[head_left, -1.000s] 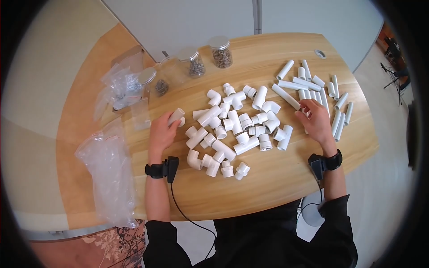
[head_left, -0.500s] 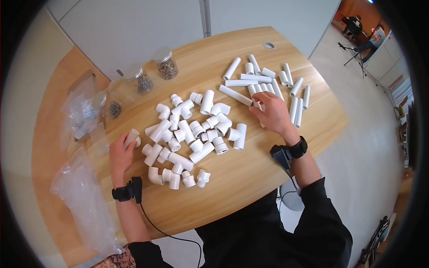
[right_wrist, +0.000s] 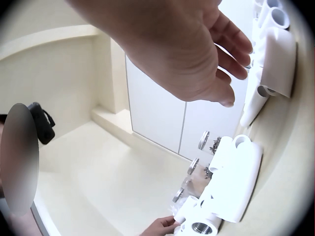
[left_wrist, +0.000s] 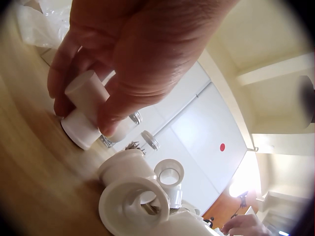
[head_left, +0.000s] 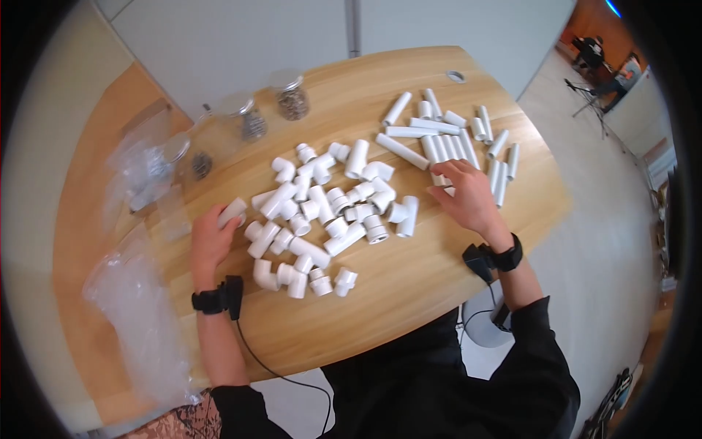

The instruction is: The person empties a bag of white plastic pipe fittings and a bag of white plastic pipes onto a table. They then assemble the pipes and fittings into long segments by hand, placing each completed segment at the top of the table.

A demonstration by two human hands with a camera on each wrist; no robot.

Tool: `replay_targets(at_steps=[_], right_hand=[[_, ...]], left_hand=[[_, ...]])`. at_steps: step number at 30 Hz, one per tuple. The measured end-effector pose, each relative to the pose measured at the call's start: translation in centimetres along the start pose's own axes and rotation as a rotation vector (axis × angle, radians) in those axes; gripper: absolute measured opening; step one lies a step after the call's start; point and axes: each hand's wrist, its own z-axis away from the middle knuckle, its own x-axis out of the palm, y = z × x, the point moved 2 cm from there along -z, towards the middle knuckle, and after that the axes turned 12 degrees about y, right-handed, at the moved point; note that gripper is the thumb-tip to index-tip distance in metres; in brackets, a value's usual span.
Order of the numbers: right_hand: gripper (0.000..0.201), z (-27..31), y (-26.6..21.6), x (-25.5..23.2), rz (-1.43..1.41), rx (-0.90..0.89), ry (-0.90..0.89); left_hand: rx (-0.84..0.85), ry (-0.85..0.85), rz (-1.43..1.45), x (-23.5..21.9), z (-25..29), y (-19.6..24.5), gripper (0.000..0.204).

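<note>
White fitting (head_left: 233,211) pinched between thumb and fingers of left hand (head_left: 210,240), left of the pile (head_left: 310,252). Right hand (head_left: 469,197): fingers loosely bent, thumb apart, grasping nothing, at pipes' (head_left: 442,148) near ends.

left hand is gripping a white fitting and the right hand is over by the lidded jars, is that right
Not quite: the right hand is in the wrong place. The head view shows it over by the straight white pipes, well away from the lidded jars. The left hand is gripping a white fitting, as you say.
</note>
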Motion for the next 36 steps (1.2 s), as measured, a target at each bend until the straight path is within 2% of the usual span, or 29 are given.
replay_targets(at_steps=[2,7,12,14,18,20,28,32,36], right_hand=[[0.024,0.0,-0.2,0.4,0.038,-0.121,0.017],[0.026,-0.6,-1.1,0.2,0.069,-0.09,-0.06],[0.028,-1.0,-2.2,0.3,0.075,-0.145,-0.086],[0.028,-1.2,-2.4,0.4,0.087,-0.135,-0.108],[0.028,-1.4,-2.2,0.6,0.106,-0.14,-0.119],[0.028,-1.5,-2.3,0.6,0.102,-0.14,-0.117],[0.03,-2.8,-3.4,0.9,0.146,-0.208,-0.208],[0.03,-2.9,-2.8,2.2,0.22,-0.169,-0.265],[0.027,-3.6,-4.3,2.6,0.138,-0.307,-0.263]], left_hand=[[0.015,0.009,-0.063,-0.6,0.2,0.0,0.03],[-0.037,-0.027,0.006,-0.2,0.1,0.1,0.031],[-0.05,-0.034,-0.012,-0.7,0.2,0.4,0.032],[-0.015,0.054,0.034,-0.5,0.3,0.1,0.033],[-0.014,0.09,0.031,-0.2,0.0,-0.4,0.033],[-0.019,-0.036,0.014,-0.4,0.1,0.3,0.033],[-0.019,-0.035,0.035,-0.4,0.2,0.7,0.031],[-0.028,-0.043,0.048,-0.5,0.3,0.8,0.03],[-0.013,-0.04,0.006,-0.3,0.3,0.8,0.029]])
